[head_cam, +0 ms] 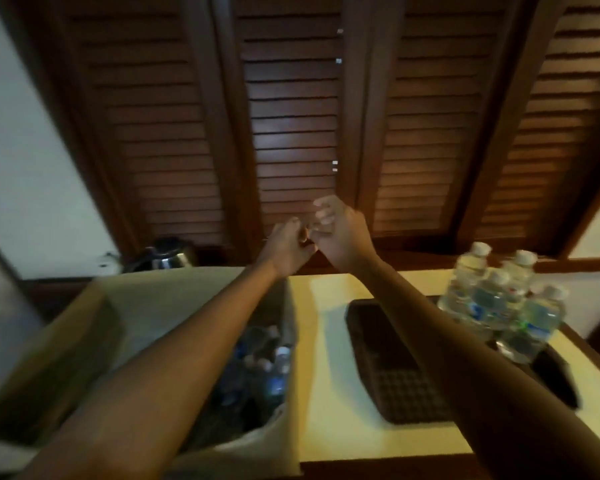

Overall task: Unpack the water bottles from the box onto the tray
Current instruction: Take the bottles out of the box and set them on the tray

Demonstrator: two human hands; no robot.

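In the head view, both hands are raised in front of the louvred doors [291,133], the left hand [286,249] and right hand [340,237] touching with fingers curled; blur hides whether they pinch anything, and neither grips a bottle, so this looks like a pause between transfers. Several clear, white-capped water bottles [499,303] stand clustered at the far right end of the dark tray [395,375] on the pale worktop [329,438], while more bottles [267,362] lie in the open box [84,323] at left, so the next move likely means reaching down into it.
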